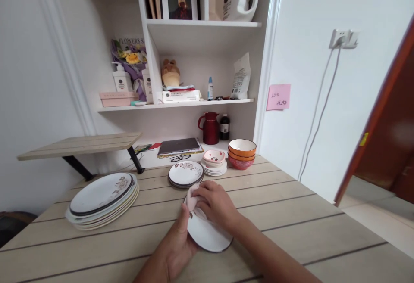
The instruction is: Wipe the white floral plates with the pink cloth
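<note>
Head view: a small white plate (207, 233) was held tilted above the counter (291, 214), near its front edge. The left hand (176, 248) was wrapped around the plate's left rim, its thumb lying over the face and the other fingers hidden beneath. The right hand (215, 203) was pressed on the plate's upper part, its fingers (202, 192) clenched on a pale cloth (191, 201) bunched against the rim. Just behind stood a stack of small plates (185, 174); a stack of large plates (102, 199) lay to the left.
</note>
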Demonstrator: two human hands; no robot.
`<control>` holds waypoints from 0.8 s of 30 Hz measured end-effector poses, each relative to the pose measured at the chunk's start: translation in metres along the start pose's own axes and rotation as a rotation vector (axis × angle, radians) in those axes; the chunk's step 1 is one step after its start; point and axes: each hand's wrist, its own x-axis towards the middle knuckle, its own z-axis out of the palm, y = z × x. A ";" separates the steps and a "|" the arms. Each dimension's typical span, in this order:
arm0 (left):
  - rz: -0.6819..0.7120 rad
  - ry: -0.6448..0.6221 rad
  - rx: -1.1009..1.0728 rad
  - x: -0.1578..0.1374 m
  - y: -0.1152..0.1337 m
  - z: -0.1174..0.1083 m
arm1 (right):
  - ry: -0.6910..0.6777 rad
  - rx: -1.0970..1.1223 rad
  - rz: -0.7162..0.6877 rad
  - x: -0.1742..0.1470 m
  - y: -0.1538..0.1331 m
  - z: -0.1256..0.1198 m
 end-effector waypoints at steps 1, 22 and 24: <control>-0.008 0.011 0.011 0.000 0.001 0.001 | 0.013 -0.043 0.043 0.000 0.002 -0.001; 0.042 0.169 0.109 -0.006 0.002 0.006 | 0.059 -0.017 0.031 -0.004 0.003 -0.006; 0.069 0.167 0.086 -0.005 0.002 0.006 | 0.024 -0.113 0.117 -0.005 0.009 -0.014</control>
